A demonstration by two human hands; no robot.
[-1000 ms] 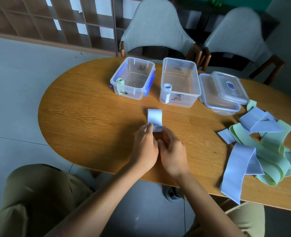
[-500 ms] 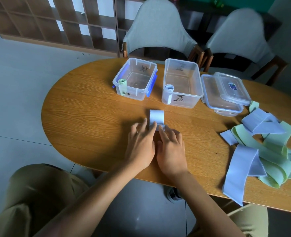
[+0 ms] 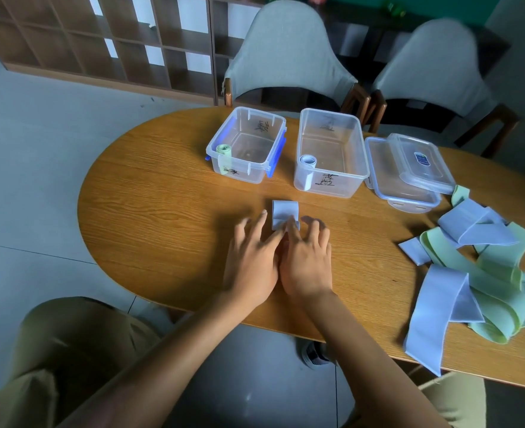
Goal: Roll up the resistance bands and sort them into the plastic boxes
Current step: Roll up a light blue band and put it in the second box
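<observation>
While our hands are lying side by side on the table (image 3: 168,211), we are pressing the near end of a blue band (image 3: 285,214) flat against the wood. Our left hand (image 3: 252,261) is spreading straight, relaxed fingers, its index tip touching the band's left edge, clasping nothing. Our right hand (image 3: 306,257) is laying its index finger on the band's near part, the other fingers lying loosely bent beside it; neither hand is gripping. Beyond the band, two clear boxes are sitting apart from it: the left box (image 3: 248,140) is holding a green roll (image 3: 224,157) upright in its near-left corner, the right box (image 3: 332,143) is holding a blue roll (image 3: 306,173) likewise. Two lids (image 3: 409,168) are lying stacked just right of them. A pile (image 3: 483,267) of loose blue and green bands is sprawling at the table's right.
</observation>
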